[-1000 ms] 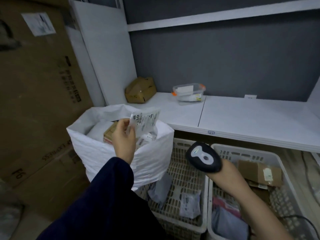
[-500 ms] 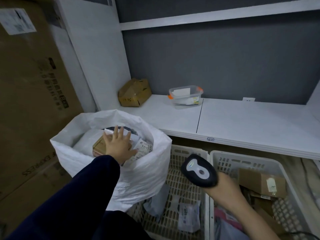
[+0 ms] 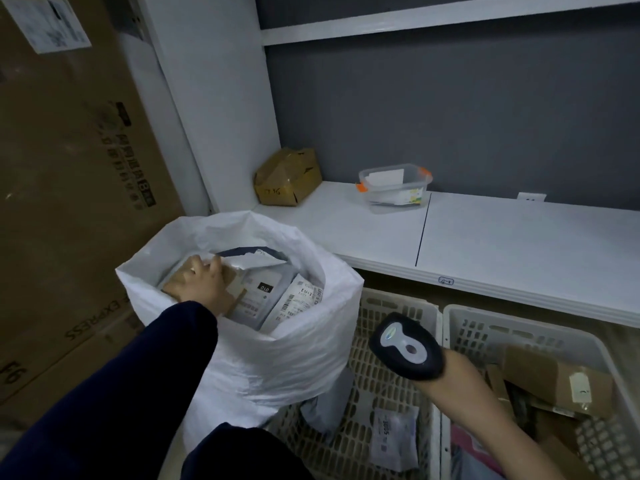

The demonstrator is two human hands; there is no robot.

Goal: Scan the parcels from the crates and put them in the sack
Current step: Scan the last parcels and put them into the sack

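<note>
Your left hand [image 3: 199, 282] is down inside the white woven sack [image 3: 294, 341], with the fingers laid out flat on top of a brown cardboard parcel [image 3: 233, 284], pressing on it. Just right of that hand lies a grey mailer [image 3: 258, 296] with a black tag reading "010". Beyond the mailer is a white-labelled packet [image 3: 299, 299] covered in barcodes, its print too small to read. Your right hand [image 3: 457, 374] is low and well off to the right, over the crates [image 3: 398, 303]. It grips the black scanner [image 3: 407, 351], with the fingers hidden behind the scanner's head. Far left of the hand in the sack, the big brown carton [image 3: 69, 202] shows "EXPRESS", printed upside down from where you stand.
</note>
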